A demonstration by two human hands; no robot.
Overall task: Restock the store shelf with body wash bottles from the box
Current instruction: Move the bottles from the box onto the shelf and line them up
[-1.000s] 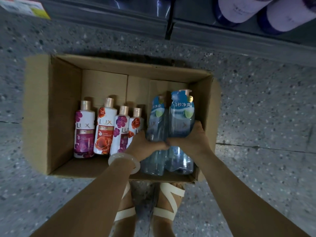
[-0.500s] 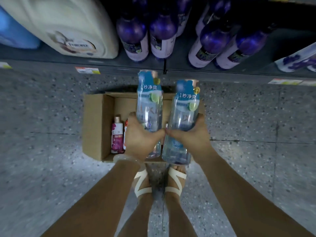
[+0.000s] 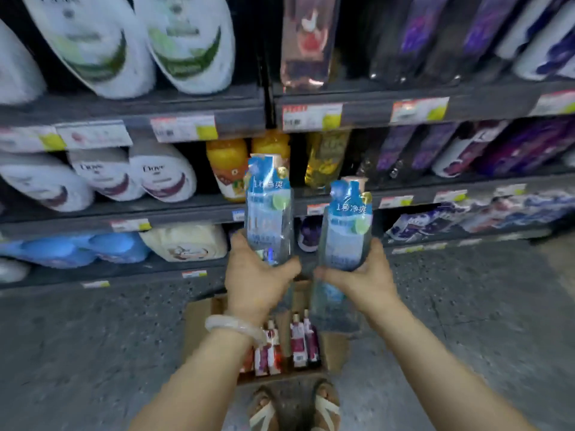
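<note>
Holding two clear blue body wash bottles up in front of the shelf, one per hand. Left hand (image 3: pixel 258 275) wraps its fingers and thumb around the lower body of the left bottle (image 3: pixel 269 213); right hand (image 3: pixel 362 276) grips the right bottle (image 3: pixel 347 231) the same way, around its lower half. Both bottles are in the air, above the box (image 3: pixel 334 349) on the floor, level with the lower shelf edges, not yet on any shelf (image 3: pixel 174 213).

Risks, as judgement: grips sit low on tall bottles, so they're top-heavy and could tip or slip out, worse if the clear plastic is slick. Placing two at once means no free hand to steady them, and a cap could knock the orange bottles (image 3: pixel 230 169) or the yellow bottle (image 3: pixel 325 157) at the front of the middle shelf. Frame is motion-blurred, so the target slot is not clear; the wrong row is possible. A dropped bottle would land on the box's remaining red and white bottles (image 3: pixel 298 340) or the sandalled feet (image 3: pixel 295 405).

Orientation: both bottles near upright, long axis vertical, caps up toward the shelves, bases down toward the box. Left bottle leans slightly left at the top, right one sits a bit lower. Labels face the camera.
</note>
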